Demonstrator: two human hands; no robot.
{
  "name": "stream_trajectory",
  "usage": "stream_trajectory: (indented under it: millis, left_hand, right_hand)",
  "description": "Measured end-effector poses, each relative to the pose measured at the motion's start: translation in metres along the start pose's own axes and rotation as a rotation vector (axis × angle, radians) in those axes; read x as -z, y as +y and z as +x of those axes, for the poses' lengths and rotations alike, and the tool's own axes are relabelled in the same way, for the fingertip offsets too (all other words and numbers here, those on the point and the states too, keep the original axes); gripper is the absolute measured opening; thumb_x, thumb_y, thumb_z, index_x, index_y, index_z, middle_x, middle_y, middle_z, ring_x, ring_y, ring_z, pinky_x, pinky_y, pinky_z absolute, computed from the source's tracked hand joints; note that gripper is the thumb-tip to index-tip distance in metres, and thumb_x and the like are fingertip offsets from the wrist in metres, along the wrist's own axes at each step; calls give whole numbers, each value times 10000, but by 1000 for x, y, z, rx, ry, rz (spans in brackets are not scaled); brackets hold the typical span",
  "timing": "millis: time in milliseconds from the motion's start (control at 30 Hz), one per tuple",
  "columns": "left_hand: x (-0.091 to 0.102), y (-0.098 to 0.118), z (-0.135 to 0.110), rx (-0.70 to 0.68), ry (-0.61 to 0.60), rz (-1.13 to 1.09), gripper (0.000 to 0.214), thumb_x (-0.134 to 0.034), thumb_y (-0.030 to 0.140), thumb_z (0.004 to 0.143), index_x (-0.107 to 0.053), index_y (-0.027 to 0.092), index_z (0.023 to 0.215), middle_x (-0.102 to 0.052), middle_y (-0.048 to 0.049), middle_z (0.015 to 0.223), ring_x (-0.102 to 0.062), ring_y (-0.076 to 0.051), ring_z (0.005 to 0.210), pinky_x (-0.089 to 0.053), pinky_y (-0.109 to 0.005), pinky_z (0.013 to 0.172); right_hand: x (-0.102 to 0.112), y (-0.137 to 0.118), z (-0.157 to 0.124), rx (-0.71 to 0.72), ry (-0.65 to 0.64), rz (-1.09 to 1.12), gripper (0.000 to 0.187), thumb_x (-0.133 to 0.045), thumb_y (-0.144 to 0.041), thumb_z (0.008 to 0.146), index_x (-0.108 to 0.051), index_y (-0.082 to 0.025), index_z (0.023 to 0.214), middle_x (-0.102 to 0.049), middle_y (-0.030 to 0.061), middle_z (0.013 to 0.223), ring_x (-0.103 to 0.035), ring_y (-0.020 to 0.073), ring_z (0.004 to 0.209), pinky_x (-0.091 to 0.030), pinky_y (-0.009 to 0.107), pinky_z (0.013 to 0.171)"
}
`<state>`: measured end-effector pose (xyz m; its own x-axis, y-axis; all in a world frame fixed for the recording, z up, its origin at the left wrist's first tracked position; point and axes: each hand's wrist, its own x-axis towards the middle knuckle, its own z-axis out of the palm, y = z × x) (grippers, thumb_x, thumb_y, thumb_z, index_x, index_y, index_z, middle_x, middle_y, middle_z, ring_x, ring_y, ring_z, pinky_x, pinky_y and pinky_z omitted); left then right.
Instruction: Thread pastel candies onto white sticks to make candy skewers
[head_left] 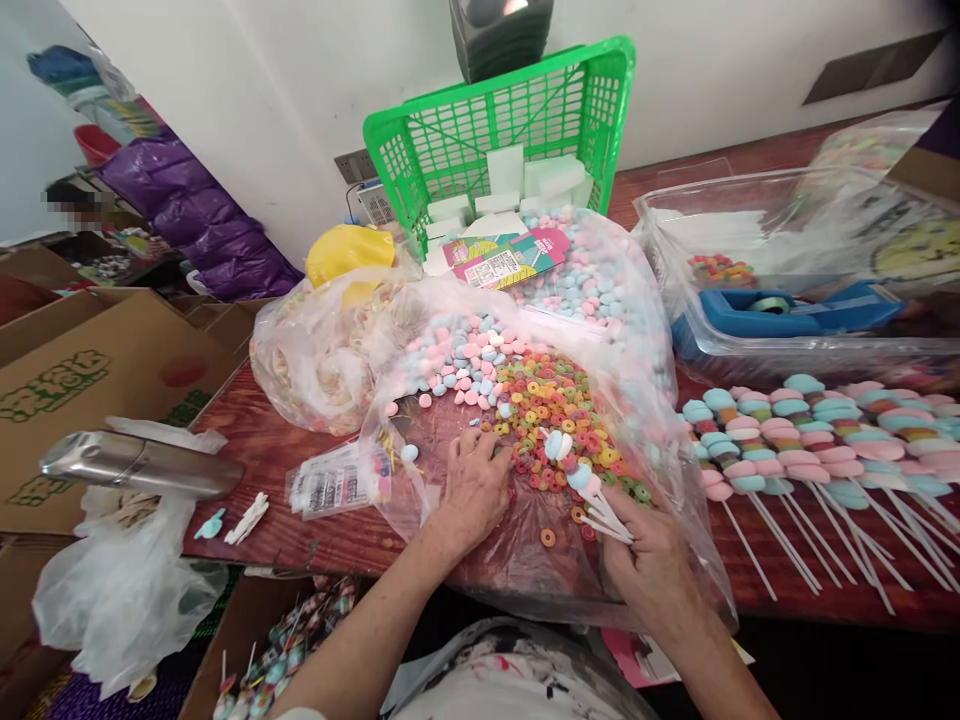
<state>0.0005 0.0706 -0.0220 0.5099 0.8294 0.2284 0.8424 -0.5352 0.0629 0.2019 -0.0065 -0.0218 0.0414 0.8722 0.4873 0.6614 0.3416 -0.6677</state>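
My left hand (pixel 474 488) rests palm down on a clear plastic sheet (pixel 525 560), fingers curled at the edge of a pile of small colourful candy rings (pixel 556 412). My right hand (pixel 649 560) grips a bunch of thin white sticks (pixel 606 520), one of them topped with pink and blue candies (pixel 579 478). Behind the rings lies a heap of pink and blue candies (pixel 457 360).
Finished candy skewers (pixel 795 445) lie in a row at the right. A clear tub (pixel 810 340) holds a blue tape dispenser (pixel 787 312). A green basket (pixel 502 130) leans at the wall. Cardboard boxes (pixel 97 380) and a metal flask (pixel 139 464) sit left.
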Motion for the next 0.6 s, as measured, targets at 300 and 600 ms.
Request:
stream_trajectory:
  millis: [300, 600]
  left_hand:
    - [3, 1, 4, 2, 240, -667, 61, -624, 136, 764, -667, 175, 746, -711, -54, 786, -636, -191, 789, -500, -356, 768]
    - [42, 3, 9, 687, 183, -1788, 252, -845, 206, 566, -703, 158, 769, -728, -4, 675, -630, -121, 493, -511, -231, 480]
  right_hand:
    - [0, -3, -1, 27, -21, 14, 423, -374, -16, 687, -682, -180, 926, -688, 1, 633, -590, 145, 469, -448, 221, 473]
    - [-12, -10, -12, 24, -188, 189, 453, -380, -36, 765, -662, -174, 1093, -737, 40, 813, -709, 173, 718, -531, 242, 655]
